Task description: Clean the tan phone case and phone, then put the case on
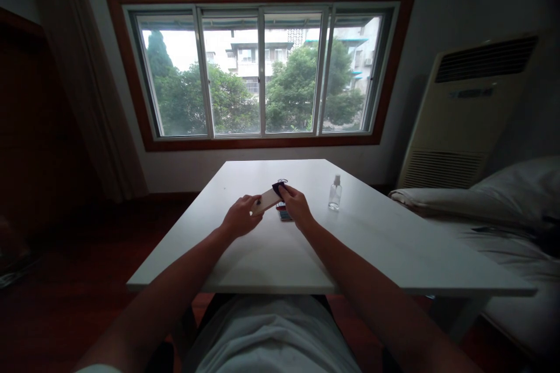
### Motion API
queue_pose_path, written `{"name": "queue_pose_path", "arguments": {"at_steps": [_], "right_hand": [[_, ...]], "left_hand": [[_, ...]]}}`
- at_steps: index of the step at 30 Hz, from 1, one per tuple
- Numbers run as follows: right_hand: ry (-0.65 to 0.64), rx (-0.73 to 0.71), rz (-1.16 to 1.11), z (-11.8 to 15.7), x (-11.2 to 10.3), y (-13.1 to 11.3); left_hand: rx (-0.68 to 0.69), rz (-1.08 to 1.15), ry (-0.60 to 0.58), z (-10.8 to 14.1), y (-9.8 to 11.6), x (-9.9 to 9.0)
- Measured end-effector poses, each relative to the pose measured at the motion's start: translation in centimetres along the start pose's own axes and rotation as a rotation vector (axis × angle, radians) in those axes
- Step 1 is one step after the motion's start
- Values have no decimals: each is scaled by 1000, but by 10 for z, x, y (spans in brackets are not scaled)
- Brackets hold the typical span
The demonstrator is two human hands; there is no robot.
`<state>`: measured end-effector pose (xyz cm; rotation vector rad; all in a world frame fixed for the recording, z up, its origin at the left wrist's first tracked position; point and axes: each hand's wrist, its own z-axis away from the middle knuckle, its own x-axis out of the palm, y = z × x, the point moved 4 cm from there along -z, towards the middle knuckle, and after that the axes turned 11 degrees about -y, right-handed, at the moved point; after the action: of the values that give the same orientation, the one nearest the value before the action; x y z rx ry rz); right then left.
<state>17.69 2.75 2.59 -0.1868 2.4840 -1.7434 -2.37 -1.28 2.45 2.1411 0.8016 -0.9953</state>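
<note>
My left hand (240,215) grips one end of a pale phone (268,200), held tilted above the table with a dark spot near the gripped end. Pinched in my right hand (296,205) is a small dark cloth (277,187), which touches the phone's far end. Below the hands lies a dark flat object with a red edge (285,213), partly hidden by the phone and my right hand. Just beyond the cloth, a thin dark outline that looks like glasses (283,180) rests on the table. A clear spray bottle (335,194) stands upright to the right.
The white table (271,262) reaches from my lap toward the window (262,76). On the right are a sofa (472,215) and a tall air conditioner (464,111). A curtain (87,87) hangs at the left.
</note>
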Motion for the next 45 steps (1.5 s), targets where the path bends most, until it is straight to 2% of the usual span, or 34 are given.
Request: {"name": "queue_pose_path", "arguments": {"at_steps": [10, 16, 26, 34, 39, 45], "right_hand": [[-96, 127, -50, -7, -3, 13], [-73, 168, -50, -5, -4, 14], [-61, 139, -182, -11, 1, 19], [-154, 112, -208, -5, 7, 15], [-176, 104, -222, -3, 9, 13], [-71, 46, -218, -8, -1, 17]], "left_hand": [[145, -162, -36, 3, 11, -5], [215, -237, -25, 5, 19, -9], [48, -224, 16, 2, 17, 1], [-73, -223, 108, 2, 0, -3], [-12, -168, 104, 2, -6, -2], [96, 41, 57, 1, -2, 6]]}}
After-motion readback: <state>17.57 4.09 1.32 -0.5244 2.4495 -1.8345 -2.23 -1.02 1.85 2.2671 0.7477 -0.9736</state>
